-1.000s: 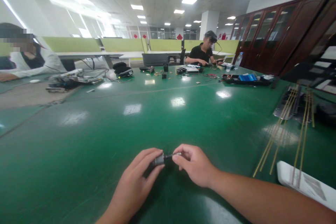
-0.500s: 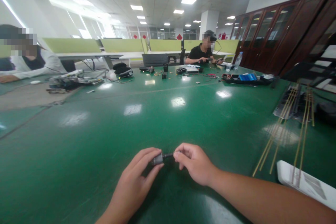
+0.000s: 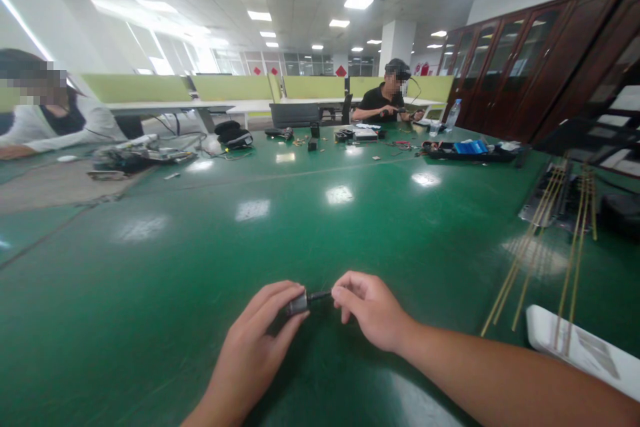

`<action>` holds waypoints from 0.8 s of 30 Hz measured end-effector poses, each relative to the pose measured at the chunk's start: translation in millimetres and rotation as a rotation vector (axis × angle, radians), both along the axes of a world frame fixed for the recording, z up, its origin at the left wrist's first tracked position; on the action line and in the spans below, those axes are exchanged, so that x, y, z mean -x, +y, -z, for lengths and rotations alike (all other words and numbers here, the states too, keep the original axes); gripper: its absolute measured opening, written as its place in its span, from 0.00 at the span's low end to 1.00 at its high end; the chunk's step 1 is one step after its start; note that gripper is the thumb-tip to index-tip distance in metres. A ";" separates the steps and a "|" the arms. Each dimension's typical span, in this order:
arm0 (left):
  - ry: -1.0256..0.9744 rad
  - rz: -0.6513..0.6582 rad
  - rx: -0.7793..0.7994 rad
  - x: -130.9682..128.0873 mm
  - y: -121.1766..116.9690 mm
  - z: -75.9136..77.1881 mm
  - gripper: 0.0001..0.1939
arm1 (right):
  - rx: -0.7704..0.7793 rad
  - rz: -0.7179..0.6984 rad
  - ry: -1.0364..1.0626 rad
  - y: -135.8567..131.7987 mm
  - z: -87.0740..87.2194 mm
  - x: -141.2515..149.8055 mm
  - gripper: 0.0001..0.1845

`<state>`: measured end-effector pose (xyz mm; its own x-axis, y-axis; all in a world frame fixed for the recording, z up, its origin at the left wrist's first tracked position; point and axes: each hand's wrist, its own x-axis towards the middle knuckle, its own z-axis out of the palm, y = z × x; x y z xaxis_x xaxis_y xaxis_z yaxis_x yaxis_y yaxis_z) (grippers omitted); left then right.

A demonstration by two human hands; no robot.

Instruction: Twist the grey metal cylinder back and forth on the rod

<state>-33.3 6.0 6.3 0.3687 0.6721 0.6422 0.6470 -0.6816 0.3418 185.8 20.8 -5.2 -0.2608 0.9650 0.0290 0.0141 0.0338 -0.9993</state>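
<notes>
My left hand (image 3: 263, 327) is closed around a short grey cylinder (image 3: 299, 303) with a dark end, held between the thumb and fingers just over the green table. A thin dark shaft (image 3: 320, 295) sticks out of the cylinder to the right. My right hand (image 3: 367, 307) pinches the far end of that shaft between thumb and forefinger, and its other fingers are curled. The tip of the shaft is hidden in those fingers. What kind of part this is, I cannot make out.
The green table (image 3: 280, 233) reflects the ceiling lights. On the right, several thin yellowish rods (image 3: 525, 260) reach over a white box-like object (image 3: 590, 347). Electronics, a blue-topped tray (image 3: 470, 149) and a bottle (image 3: 454, 115) stand farther back. Two people sit across the table.
The left hand and grey cylinder have shifted slightly left, so more of the dark shaft shows. The shiny tip seen earlier past the right fingertips is now hidden.
</notes>
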 end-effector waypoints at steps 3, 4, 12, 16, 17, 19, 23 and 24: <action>-0.002 -0.025 -0.003 1.4 0.7 0.4 0.11 | 0.000 0.006 -0.005 -0.5 -2.6 0.0 0.14; -0.003 -0.035 -0.006 1.7 1.0 0.2 0.12 | -0.002 0.006 -0.004 -0.8 -3.1 0.0 0.14; -0.014 -0.061 -0.021 2.7 1.8 -3.4 0.10 | 0.040 0.030 0.127 2.7 2.1 1.1 0.22; -0.048 -0.125 -0.019 6.6 3.2 -1.9 0.11 | 0.126 0.090 0.337 6.8 4.5 2.2 0.29; -0.066 -0.158 -0.013 7.3 3.8 -1.5 0.13 | 0.136 0.092 0.364 7.3 4.5 2.2 0.30; -0.115 -0.253 0.035 7.8 5.0 -2.2 0.16 | 0.134 0.076 0.381 7.7 4.2 2.1 0.31; -0.310 -0.412 0.255 7.0 4.2 -14.5 0.23 | 0.121 0.055 0.370 7.6 4.3 1.9 0.31; -0.374 -0.407 0.299 8.4 2.2 -19.3 0.24 | 0.121 0.053 0.368 7.6 4.7 2.0 0.31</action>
<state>-41.7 8.2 25.6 -0.1680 0.8817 0.4410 0.6343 -0.2457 0.7330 183.8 28.4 -9.9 -0.2036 0.9790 -0.0035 -0.3474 -0.0756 -0.9347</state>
